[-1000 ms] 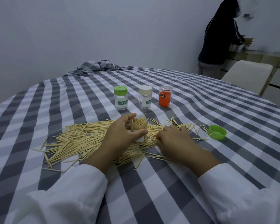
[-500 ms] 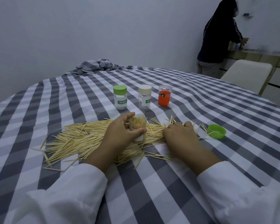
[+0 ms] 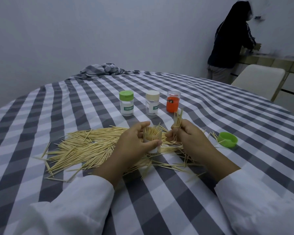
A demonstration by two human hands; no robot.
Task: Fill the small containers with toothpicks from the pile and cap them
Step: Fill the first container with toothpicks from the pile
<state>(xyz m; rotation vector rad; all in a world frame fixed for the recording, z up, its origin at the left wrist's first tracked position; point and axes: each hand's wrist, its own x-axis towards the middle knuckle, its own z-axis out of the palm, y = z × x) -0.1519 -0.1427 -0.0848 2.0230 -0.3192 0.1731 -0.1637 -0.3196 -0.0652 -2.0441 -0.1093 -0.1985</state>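
Note:
A clear open container (image 3: 152,138), packed with upright toothpicks, stands on the toothpick pile (image 3: 85,148) with my left hand (image 3: 134,145) wrapped around it. Just to its right, my right hand (image 3: 188,138) pinches a small bunch of toothpicks (image 3: 178,119) that points upward, close to the container's mouth. A loose green cap (image 3: 227,139) lies upside down at the right of the pile. Behind stand a green-capped container (image 3: 126,102), a cream-capped container (image 3: 152,102) and an orange container (image 3: 173,101).
The table wears a grey and white checked cloth (image 3: 210,116), bunched up at the far edge (image 3: 105,68). A cream chair (image 3: 260,78) stands at the back right. A person in dark clothes (image 3: 231,41) stands at a counter by the wall.
My right hand has risen off the pile with a bunch of toothpicks and come toward the container. My left hand has kept its hold on the container.

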